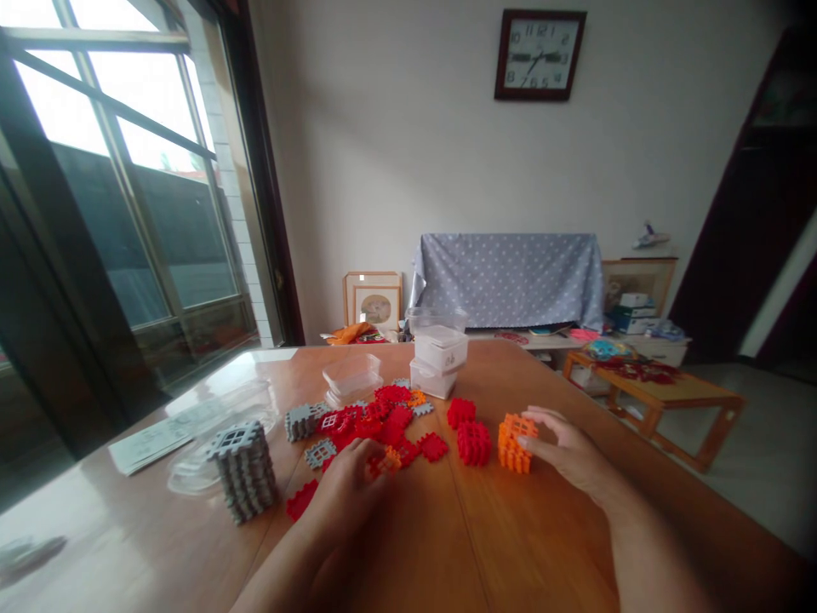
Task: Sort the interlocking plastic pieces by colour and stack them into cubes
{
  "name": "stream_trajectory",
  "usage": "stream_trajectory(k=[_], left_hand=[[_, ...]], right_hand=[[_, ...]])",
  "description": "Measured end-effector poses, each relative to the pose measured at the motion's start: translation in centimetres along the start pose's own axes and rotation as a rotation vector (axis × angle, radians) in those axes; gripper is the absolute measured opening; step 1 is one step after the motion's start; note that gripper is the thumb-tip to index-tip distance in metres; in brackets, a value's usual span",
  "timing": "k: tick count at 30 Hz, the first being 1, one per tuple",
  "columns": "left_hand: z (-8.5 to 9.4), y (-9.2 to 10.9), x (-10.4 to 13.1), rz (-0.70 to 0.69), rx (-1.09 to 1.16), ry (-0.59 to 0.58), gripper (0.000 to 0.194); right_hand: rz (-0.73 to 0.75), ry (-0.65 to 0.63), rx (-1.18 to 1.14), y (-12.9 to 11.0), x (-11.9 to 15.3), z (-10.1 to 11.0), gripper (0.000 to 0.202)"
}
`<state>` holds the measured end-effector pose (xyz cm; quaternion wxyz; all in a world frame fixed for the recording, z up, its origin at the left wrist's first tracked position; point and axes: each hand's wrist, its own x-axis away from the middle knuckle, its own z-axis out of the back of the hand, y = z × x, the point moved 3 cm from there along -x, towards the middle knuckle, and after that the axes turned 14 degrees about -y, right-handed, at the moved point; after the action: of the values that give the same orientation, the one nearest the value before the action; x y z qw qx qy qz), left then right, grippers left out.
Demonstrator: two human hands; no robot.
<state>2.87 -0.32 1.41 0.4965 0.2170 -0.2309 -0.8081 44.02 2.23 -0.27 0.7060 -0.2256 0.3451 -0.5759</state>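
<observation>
My left hand (350, 484) is curled low over a loose pile of plastic interlocking tiles, its fingertips closed on an orange tile (388, 461). Around it lie red tiles (399, 421) and a grey window tile (320, 453). On the right, my right hand (568, 449) grips a stack of orange tiles (514, 444) standing on the table, thumb on the near side and fingers at the back. Just left of that stack are a red tile stack (473, 443) and a smaller red one (460, 413). A tall grey tile stack (246, 477) stands left of my left hand.
Lidded clear boxes (440, 353) and an open clear tray (352, 376) stand behind the pile. White sheets (150, 443) and clear plastic lids (191, 478) lie at the left of the wooden table (421, 553). A low wooden table (695, 396) stands beyond the right edge.
</observation>
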Motion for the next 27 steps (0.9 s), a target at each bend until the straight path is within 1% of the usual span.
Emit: stream_trajectory(k=[4, 8, 13, 16, 18, 20, 22, 25, 27], left_hand=[[-0.7, -0.2, -0.3, 0.006, 0.269, 0.01, 0.017], [-1.1, 0.2, -0.4, 0.027, 0.484, -0.059, 0.023], [-0.4, 1.4, -0.2, 0.067, 0.602, -0.077, 0.023], [-0.2, 1.7, 0.0, 0.084, 0.664, -0.091, 0.023], [-0.2, 1.8, 0.1, 0.071, 0.717, -0.086, 0.023], [-0.4, 1.7, 0.1, 0.056, 0.792, -0.065, 0.025], [-0.9, 1.4, 0.0, 0.061, 0.929, -0.062, 0.028], [-1.7, 1.4, -0.3, 0.103, 1.235, -0.112, 0.027], [-2.1, 1.6, -0.4, 0.13, 1.376, -0.169, 0.027]], right_hand=[[0.003, -0.015, 0.018, -0.7, 0.2, 0.1, 0.052], [0.009, -0.026, 0.019, -1.4, 0.3, 0.0, 0.051], [0.026, -0.035, -0.012, -1.2, 0.3, -0.3, 0.052], [0.019, -0.06, -0.012, -0.9, 0.3, -0.3, 0.058], [0.004, -0.059, -0.002, -0.8, 0.3, -0.2, 0.063], [-0.013, -0.002, 0.007, -1.2, 0.3, 0.1, 0.064], [-0.012, 0.117, 0.016, -2.1, 0.3, 0.4, 0.06], [0.078, 0.305, 0.042, -5.2, 0.9, 0.0, 0.05], [0.19, 0.334, 0.071, -8.0, 1.4, -1.0, 0.045]])
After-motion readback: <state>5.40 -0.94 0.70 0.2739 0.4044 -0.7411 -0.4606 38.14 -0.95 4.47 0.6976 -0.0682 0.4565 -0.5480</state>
